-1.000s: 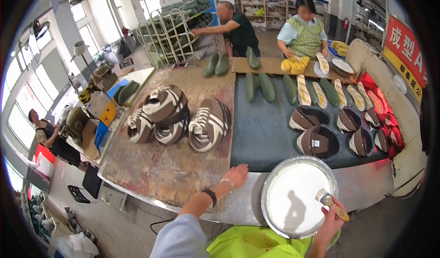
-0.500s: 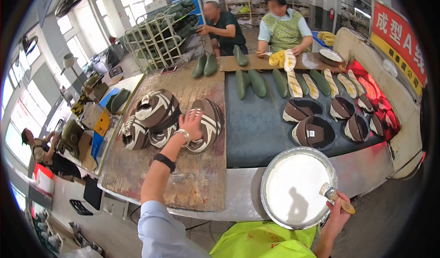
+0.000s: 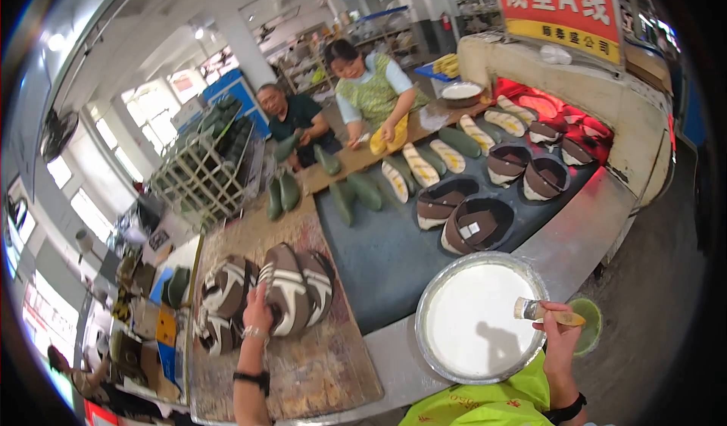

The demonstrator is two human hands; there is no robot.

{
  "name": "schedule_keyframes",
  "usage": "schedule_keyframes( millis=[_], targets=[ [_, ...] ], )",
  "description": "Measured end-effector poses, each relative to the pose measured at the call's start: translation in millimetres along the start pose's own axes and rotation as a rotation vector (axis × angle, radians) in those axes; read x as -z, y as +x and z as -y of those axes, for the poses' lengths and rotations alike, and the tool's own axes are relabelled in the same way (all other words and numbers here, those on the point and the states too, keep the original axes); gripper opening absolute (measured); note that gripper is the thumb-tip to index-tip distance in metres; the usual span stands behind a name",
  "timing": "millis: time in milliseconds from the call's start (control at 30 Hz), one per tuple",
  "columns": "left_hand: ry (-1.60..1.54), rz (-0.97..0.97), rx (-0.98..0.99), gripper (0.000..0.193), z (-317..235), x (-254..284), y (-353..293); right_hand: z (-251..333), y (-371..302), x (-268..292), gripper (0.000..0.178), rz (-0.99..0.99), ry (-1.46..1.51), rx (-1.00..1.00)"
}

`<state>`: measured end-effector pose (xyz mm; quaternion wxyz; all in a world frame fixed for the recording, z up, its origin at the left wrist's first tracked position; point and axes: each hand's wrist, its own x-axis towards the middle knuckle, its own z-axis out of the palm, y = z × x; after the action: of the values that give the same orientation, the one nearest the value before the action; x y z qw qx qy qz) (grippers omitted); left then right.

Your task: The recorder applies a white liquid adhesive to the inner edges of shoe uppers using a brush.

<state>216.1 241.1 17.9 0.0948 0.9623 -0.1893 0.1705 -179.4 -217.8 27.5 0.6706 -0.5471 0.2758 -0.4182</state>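
Note:
My left hand (image 3: 258,314) is closed on the edge of a brown-and-white shoe upper (image 3: 286,293), its fingertips partly hidden against it. That upper leans beside another one (image 3: 316,284) on the worn wooden board (image 3: 303,373). Just left of the hand lie more brown-and-white uppers (image 3: 225,290) in a pile. In my right hand (image 3: 560,333) is a paintbrush (image 3: 549,312) with a wooden handle, held level. Its pale bristles hang over the right side of a round metal basin (image 3: 424,327) of white liquid (image 3: 473,312).
A dark conveyor belt (image 3: 363,274) carries brown uppers (image 3: 475,225), green shoe lasts (image 3: 366,191) and white-and-yellow soles (image 3: 420,166) toward a red-lit oven (image 3: 534,104). Two people (image 3: 371,85) work across the table. A green container (image 3: 585,326) stands below my right hand.
The view has swung right and tilted. My left hand has shifted from lying over the right-hand uppers to gripping one, which now stands apart from its neighbour. The brush stays over the basin.

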Motion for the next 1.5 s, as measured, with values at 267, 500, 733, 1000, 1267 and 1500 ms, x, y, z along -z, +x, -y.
schedule_keyframes(
  millis=[267,500,733,1000,1267,1500],
  targets=[
    [-0.085,-0.04,-0.355,0.064,-59.3,49.1,-110.6,-19.1,1.9,-7.6,0.013,0.073,0.089,-0.066],
    [-0.089,0.27,-0.354,0.058,-95.7,-43.9,-186.6,-17.1,7.9,-20.8,0.012,0.083,0.061,-0.053],
    [0.127,0.296,-0.495,0.053,-108.5,-37.6,-146.3,-19.4,7.2,-18.1,0.013,0.035,0.083,-0.08],
    [0.026,0.479,-0.493,0.06,-111.2,-60.0,-126.9,-23.1,7.8,-17.1,0.013,0.021,0.06,-0.067],
    [-0.15,0.489,-0.419,0.067,-100.5,-73.2,-126.4,-29.1,14.5,-22.9,0.012,0.037,0.024,-0.09],
    [0.009,0.392,-0.508,0.062,-102.9,-72.2,-128.8,-43.1,20.1,-22.0,0.012,0.032,0.021,-0.095]
  ],
)
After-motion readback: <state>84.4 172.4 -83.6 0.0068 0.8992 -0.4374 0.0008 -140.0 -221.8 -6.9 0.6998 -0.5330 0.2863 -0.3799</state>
